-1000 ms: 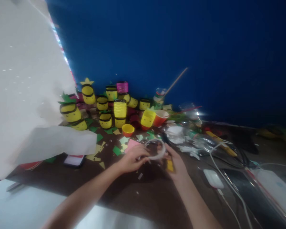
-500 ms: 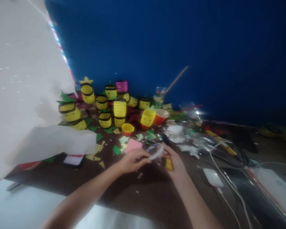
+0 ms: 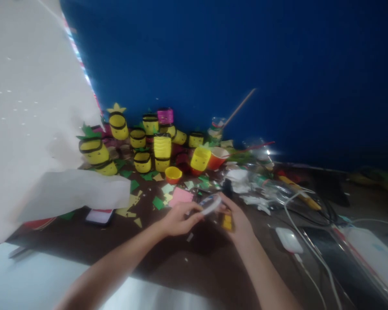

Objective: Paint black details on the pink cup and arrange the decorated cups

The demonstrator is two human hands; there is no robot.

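My left hand (image 3: 182,218) comes in from the left, its thumb and fingers pinching the near side of a clear, pale-rimmed ring-like piece (image 3: 211,206). On the other side, my right hand (image 3: 241,221) curls round the same piece, fingertips at its upper edge. A small yellow blocky item (image 3: 227,222) shows against the right palm; blur hides its kind. Just beyond the hands lie a pink paper square (image 3: 181,196) and a black object (image 3: 226,187) that I cannot make out.
Yellow pineapple-shaped cups (image 3: 142,162) with black rims crowd the back left. Paper scraps (image 3: 158,203), a white sheet (image 3: 84,189) and a phone (image 3: 99,216) lie to the left. Clear plastic (image 3: 271,191), a white charger (image 3: 289,240) and cables (image 3: 320,262) are on the right.
The clear piece has tilted, so its rim looks flatter and narrower. Both hands stay on it in nearly the same place. More of the black object behind now shows.
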